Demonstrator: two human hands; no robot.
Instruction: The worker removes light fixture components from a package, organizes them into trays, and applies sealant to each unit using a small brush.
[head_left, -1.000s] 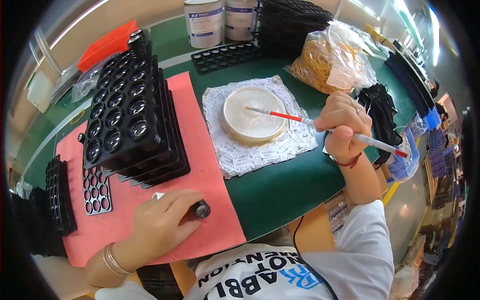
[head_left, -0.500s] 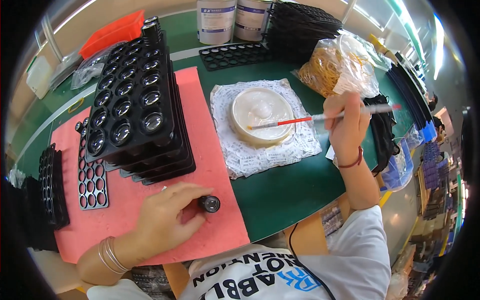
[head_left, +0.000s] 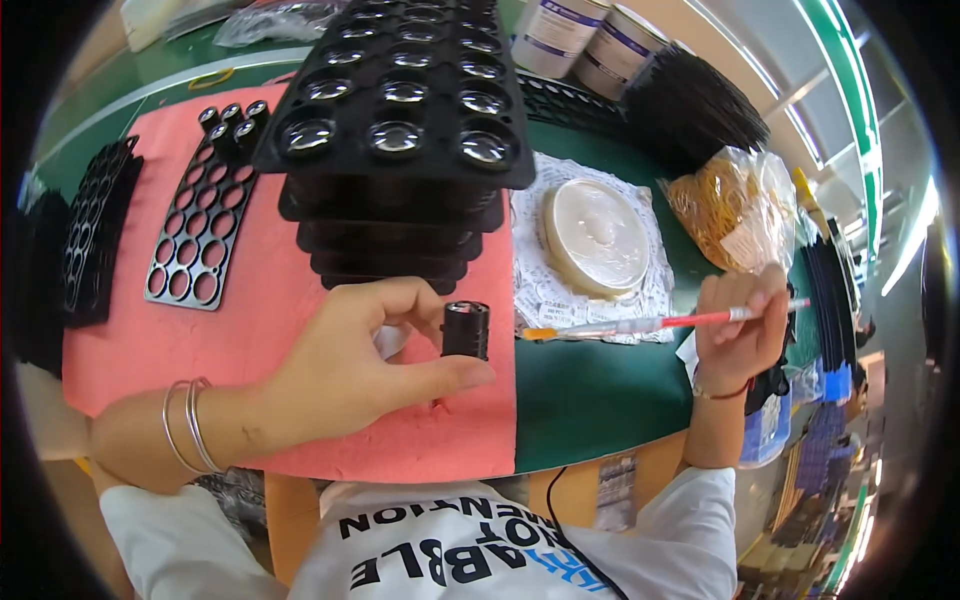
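Black cylinder (head_left: 466, 335) is held upright between the thumb and fingers of the left hand (head_left: 340, 350), over the near right part of a pink sheet (head_left: 440, 450). By the right hand's closed fingers (head_left: 742, 325) a brush (head_left: 640, 326) is gripped, its bristles pointed left, near the cylinder. Beyond the left hand, lens-filled black trays (head_left: 395, 172) are stacked; to their left a perforated tray (head_left: 230, 258) is laid. On the green worktop (head_left: 600, 415), to the far right, a round dish (head_left: 562, 258) is set.

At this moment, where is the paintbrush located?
In the head view, the paintbrush is right of centre, in the right hand, its bristles pointing left toward the black cylinder in the left hand.
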